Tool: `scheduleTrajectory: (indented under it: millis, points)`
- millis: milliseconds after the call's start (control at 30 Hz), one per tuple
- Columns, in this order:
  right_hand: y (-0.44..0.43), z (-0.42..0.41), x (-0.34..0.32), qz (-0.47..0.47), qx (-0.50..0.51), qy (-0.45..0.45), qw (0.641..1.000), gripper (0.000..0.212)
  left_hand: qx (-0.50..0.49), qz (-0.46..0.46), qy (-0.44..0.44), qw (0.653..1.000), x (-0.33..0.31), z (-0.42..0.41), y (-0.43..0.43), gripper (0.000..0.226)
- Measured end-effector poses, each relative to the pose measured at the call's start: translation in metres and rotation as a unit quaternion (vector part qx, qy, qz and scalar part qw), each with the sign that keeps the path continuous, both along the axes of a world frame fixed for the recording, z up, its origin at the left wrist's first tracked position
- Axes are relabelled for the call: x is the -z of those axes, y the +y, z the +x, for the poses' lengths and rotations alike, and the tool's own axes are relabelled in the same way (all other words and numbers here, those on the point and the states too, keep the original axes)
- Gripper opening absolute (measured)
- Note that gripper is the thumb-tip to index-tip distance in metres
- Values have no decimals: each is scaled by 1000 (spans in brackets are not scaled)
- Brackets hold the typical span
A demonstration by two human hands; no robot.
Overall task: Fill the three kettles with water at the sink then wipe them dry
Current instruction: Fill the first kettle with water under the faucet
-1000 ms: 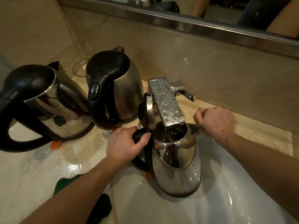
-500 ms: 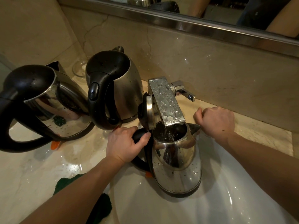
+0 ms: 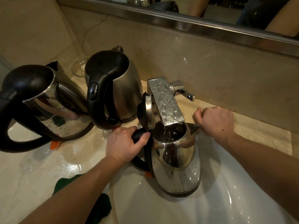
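Kettle (image 3: 176, 167) upright in our sink (image 3: 226, 199) under the tap (image 3: 165, 102), water level hidden, left hand (image 3: 124, 146) gripping its handle, right hand (image 3: 215, 122) a bare fist on the counter (image 3: 252, 131), cloth (image 3: 100, 207) part-hidden, nothing moved since.

No text, label, brand, number or sign can be read anywhere. The steel wall of the kettle in the sink (image 3: 176, 167), at 5 o'clock, shows only droplets and reflections. So do the middle kettle (image 3: 126, 88) at 11 o'clock and the left kettle (image 3: 48, 101) at 9 o'clock. The faucet (image 3: 165, 101) near the centre carries water drops and no marking that can be made out.
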State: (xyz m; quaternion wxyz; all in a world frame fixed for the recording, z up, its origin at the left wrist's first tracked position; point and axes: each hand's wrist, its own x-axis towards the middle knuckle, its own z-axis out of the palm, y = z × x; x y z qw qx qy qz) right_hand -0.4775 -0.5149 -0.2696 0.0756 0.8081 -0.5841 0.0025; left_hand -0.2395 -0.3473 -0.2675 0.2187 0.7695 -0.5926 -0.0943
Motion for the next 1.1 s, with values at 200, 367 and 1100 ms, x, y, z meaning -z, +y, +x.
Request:
scheduleTrajectory:
  millis: [200, 367, 1100]
  points:
    - [0, 0, 0, -5, 1, 4, 1000, 56, 1, -3, -1, 1000, 0, 0, 0, 73]
    - [0, 0, 0, -5, 1, 3, 1000, 57, 0, -9, -3, 1000, -1, 0, 1, 72]
    - [0, 0, 0, 0, 1, -1, 1000, 57, -1, -5, -6, 1000, -1, -1, 1, 73]
